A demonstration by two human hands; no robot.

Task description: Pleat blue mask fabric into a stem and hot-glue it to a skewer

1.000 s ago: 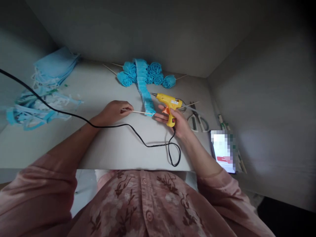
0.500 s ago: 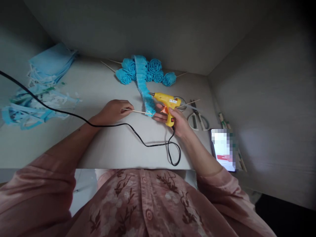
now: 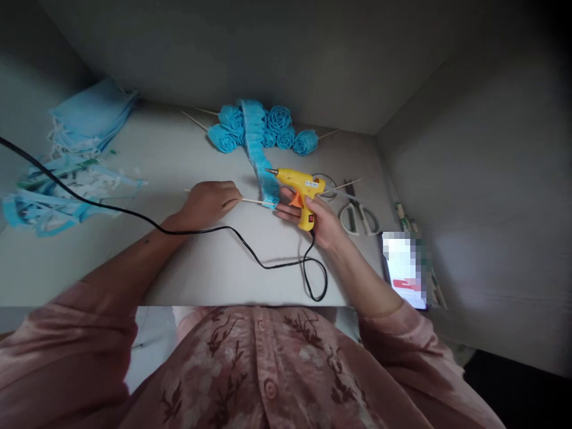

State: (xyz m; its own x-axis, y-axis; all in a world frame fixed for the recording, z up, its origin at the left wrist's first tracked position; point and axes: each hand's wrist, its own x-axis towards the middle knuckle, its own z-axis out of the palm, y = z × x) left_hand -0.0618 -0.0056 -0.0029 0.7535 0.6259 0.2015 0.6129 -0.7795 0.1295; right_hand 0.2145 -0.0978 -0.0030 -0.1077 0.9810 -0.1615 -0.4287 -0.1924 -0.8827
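My left hand (image 3: pixel 214 201) pinches a thin wooden stick (image 3: pixel 255 201), which points right across the end of a pleated blue strip (image 3: pixel 255 149). In my right hand (image 3: pixel 324 223) is a yellow glue gun (image 3: pixel 297 182) with an orange trigger, its nozzle pointing left above the strip. The fingertips of my right hand reach out beside the strip's near end, close to the stick's tip. From the far side of the table the strip runs toward me, lying over several blue fabric roses (image 3: pixel 280 118) on sticks.
A black cord (image 3: pixel 147 215) crosses over my left forearm and loops below the glue gun. Scissors (image 3: pixel 357 214) and a roll of tape (image 3: pixel 329 186) lie right. A phone (image 3: pixel 404 274) is at the right edge. Blue masks (image 3: pixel 93 116) and scraps (image 3: pixel 84 185) lie left.
My left hand has turned slightly over the stick, and the stick's rear end now shows behind the hand. The glue gun has shifted very little.
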